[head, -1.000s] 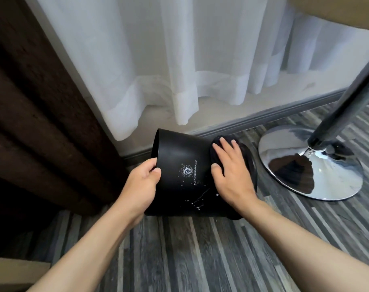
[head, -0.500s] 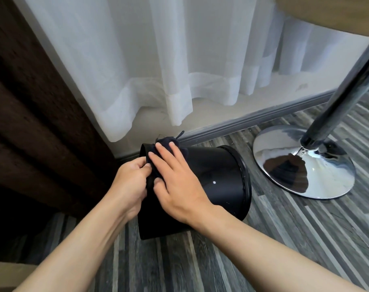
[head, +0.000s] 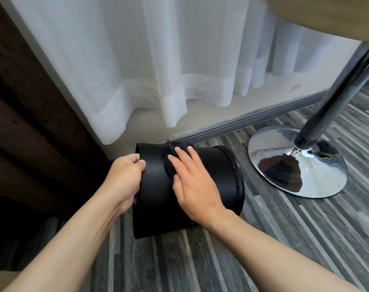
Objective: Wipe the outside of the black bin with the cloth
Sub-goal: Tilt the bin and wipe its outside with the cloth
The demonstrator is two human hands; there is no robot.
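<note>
The black bin (head: 218, 174) lies on its side on the striped grey floor, one end facing left and the ringed end facing right. My left hand (head: 125, 178) grips the bin's left rim. My right hand (head: 192, 182) lies flat on the bin's upper side and presses a dark cloth (head: 169, 157) against it. Most of the cloth is hidden under my fingers; only its bunched edge shows near the top of the bin.
A chrome table base (head: 297, 163) with a slanted pole (head: 335, 98) stands just right of the bin. White curtains (head: 158, 70) hang behind above a grey skirting board (head: 253, 121). Dark brown drapery (head: 32, 123) fills the left side.
My right hand slid the cloth from the ringed right end to the left rim, then partway back toward the middle. The bin turned, so its printed logo is out of sight.
</note>
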